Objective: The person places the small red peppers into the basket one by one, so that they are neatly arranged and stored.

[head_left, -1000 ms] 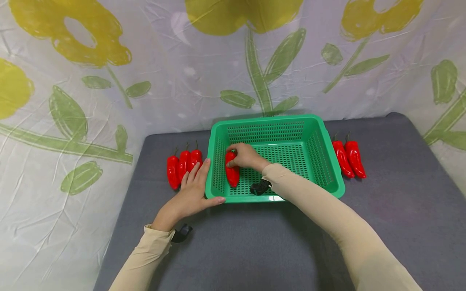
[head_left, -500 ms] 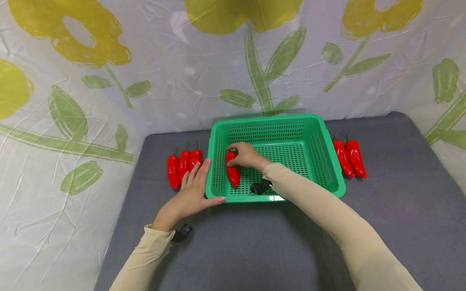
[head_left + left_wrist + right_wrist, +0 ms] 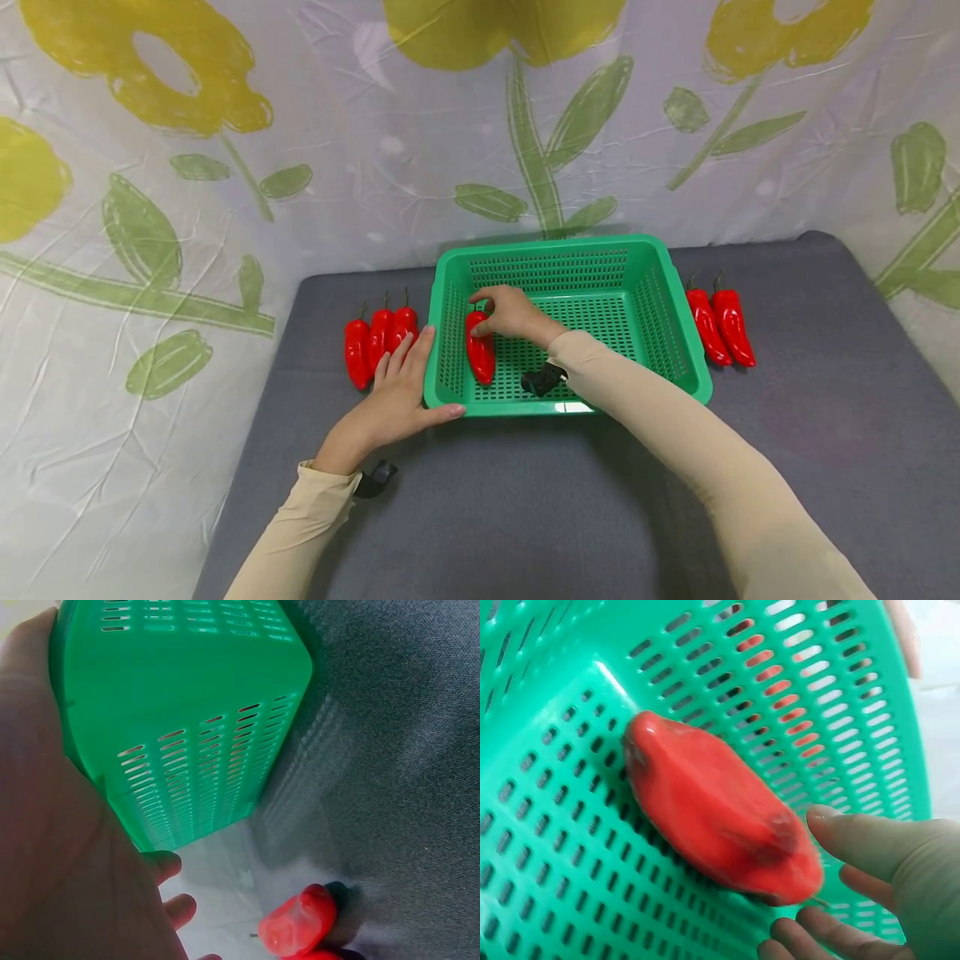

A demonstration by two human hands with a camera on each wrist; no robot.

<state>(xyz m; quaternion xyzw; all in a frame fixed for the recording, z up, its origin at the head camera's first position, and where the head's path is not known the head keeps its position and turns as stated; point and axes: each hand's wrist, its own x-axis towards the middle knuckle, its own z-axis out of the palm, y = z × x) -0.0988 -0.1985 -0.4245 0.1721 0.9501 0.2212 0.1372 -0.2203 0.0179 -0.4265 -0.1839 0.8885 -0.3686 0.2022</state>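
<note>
In the head view a red chili pepper [image 3: 480,354] lies lengthwise on the floor of a green plastic basket [image 3: 562,408], near its left wall. My right hand [image 3: 513,315] is at the pepper's stem end. The right wrist view shows its thumb and fingers spread around that end of the pepper [image 3: 712,806], not gripping it; whether the thumb touches it is unclear. With fingers spread, my left hand [image 3: 393,396] rests along the basket's left rim and front corner. The left wrist view shows it against the basket's outer wall [image 3: 187,682].
Beside the basket's left wall lie three more red peppers [image 3: 380,342], partly behind my left fingers. Two red peppers [image 3: 720,327] lie right of the basket. Everything stands on a grey cloth-covered table [image 3: 510,500], with a flower-printed curtain [image 3: 337,167] behind it.
My right hand has eased off the pepper, lifting slightly up and to the right. The pepper stays in place on the basket floor. My left hand has not moved.
</note>
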